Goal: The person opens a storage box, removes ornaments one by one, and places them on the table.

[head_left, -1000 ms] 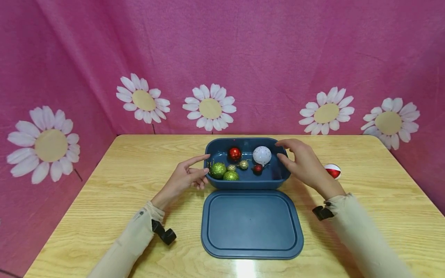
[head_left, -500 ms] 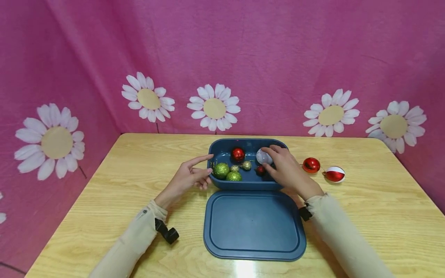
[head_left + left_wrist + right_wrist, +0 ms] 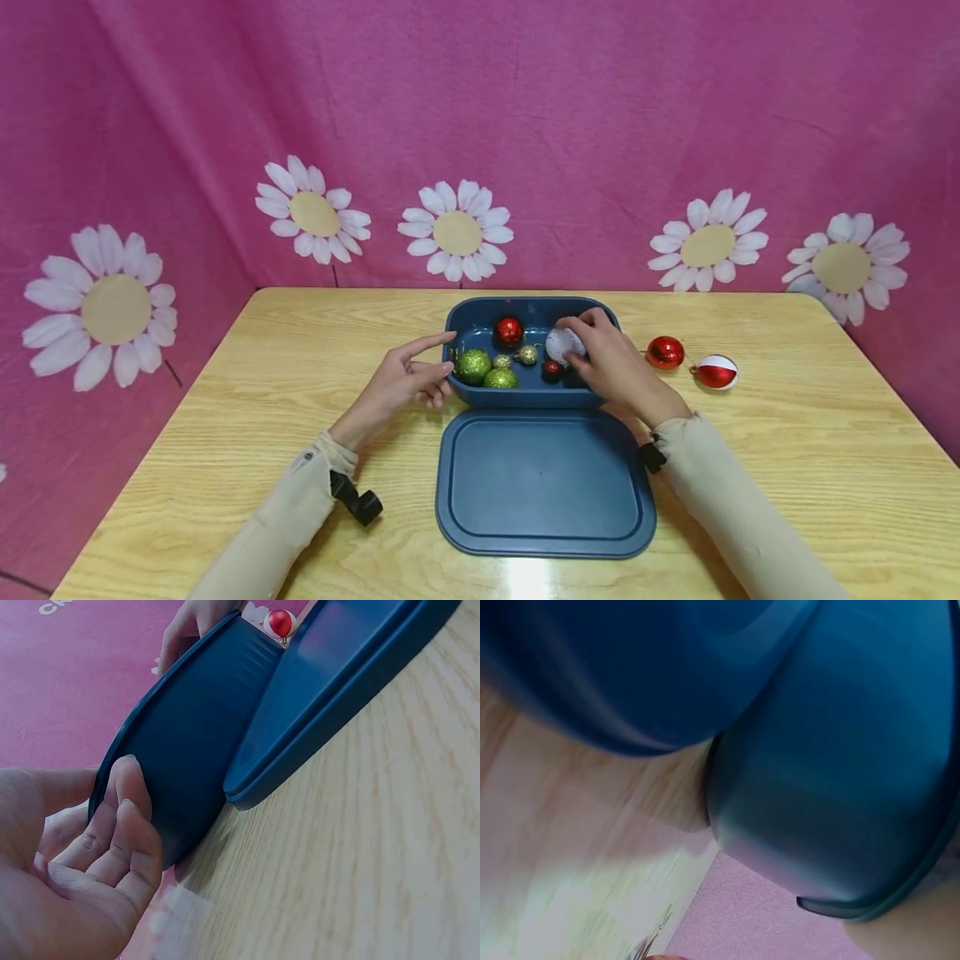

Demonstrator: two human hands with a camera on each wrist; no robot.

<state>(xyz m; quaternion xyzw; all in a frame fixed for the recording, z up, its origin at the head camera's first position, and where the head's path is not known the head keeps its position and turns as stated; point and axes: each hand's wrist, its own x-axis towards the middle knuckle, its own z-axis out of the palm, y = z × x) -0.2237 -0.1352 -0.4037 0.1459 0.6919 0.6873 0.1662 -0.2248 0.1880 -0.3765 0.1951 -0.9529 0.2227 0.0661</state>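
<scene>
One left hand (image 3: 397,385), fingers loose, touches a smooth, round-cornered blue tub (image 3: 532,399) at its nine-o'clock end. Inside, glittery green balls (image 3: 473,367) sit toward eight; a white ball (image 3: 558,343), partly covered, lies toward three, pinched at the right hand's (image 3: 613,357) nine o'clock.

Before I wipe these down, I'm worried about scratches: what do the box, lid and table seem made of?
Box: probably glossy plastic, given highlights inside. Lid: likely plastic, satin, with an even moulded-looking rim. Table: wood or wood-look laminate; grain shows, and a glare patch suggests gloss.
</scene>
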